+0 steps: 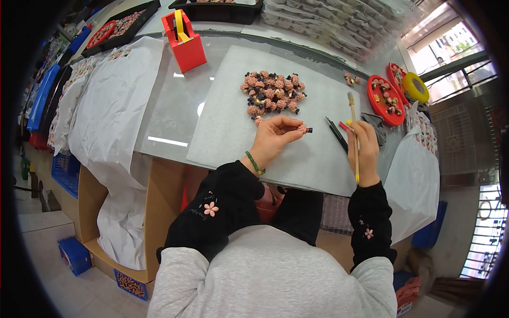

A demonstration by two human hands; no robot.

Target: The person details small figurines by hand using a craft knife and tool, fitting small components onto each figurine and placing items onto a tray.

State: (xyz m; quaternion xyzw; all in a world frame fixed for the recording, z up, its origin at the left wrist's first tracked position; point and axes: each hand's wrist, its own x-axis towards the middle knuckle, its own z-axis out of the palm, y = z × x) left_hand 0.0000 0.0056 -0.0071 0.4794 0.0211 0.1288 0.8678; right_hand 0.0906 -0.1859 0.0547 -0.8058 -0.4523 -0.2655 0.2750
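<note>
Left hand [273, 137] pinching a small pink figure [303, 129] at its fingertips, right hand [363, 151] closed round an upright brush [353, 132], long axis pointing away, figure just left of the brush, pile [272, 93] beyond the left hand on the counter [175, 106].

Left hand [273, 137] pinching pink figurine [303, 129], right hand [364, 151] gripping paintbrush [353, 135], white mat [297, 114]

Clear plastic packs [339, 24] stacked at table's far edge
</note>
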